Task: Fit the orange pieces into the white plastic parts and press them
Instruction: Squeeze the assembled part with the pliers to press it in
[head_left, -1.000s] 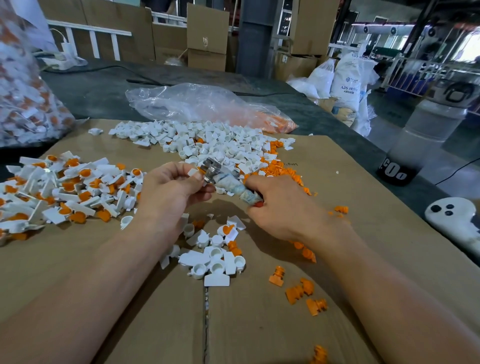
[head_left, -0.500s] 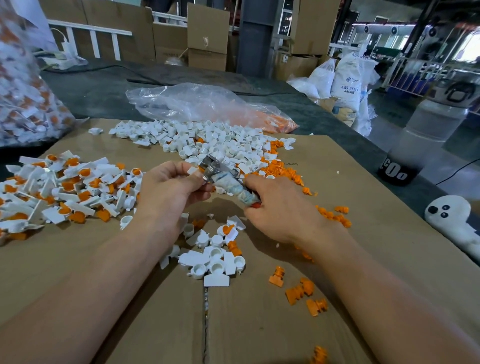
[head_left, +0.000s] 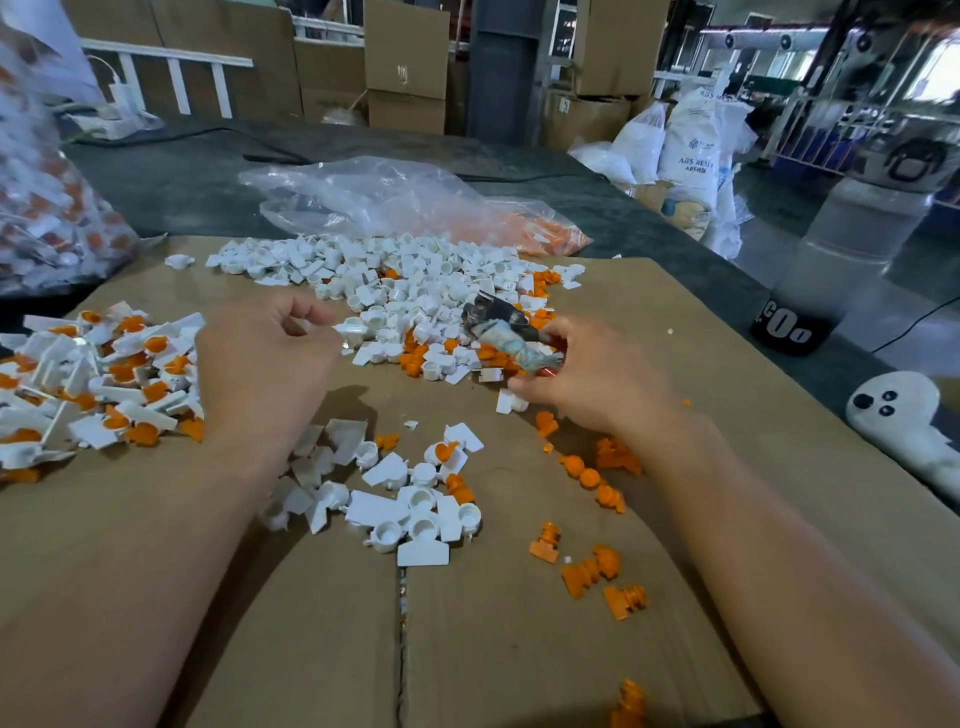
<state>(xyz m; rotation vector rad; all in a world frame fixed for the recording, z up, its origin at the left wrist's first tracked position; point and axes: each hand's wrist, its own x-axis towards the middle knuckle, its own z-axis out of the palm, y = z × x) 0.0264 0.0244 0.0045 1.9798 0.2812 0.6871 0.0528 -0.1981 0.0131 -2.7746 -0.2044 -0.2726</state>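
Likely step: part selection. Right hand (head_left: 587, 379) grips taped pliers (head_left: 501, 330). Left hand (head_left: 270, 358) curls loosely at a white part (head_left: 352, 330), centre heap; hold indeterminate. Next: seat an orange piece (head_left: 545, 540), near right, then press.

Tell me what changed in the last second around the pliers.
The hands parted. The left hand drew leftward, away from the tape-wrapped pliers; whether it holds a part is unclear. The right hand carried the pliers rightward, still gripping them. The piles of parts on the cardboard lie as before.
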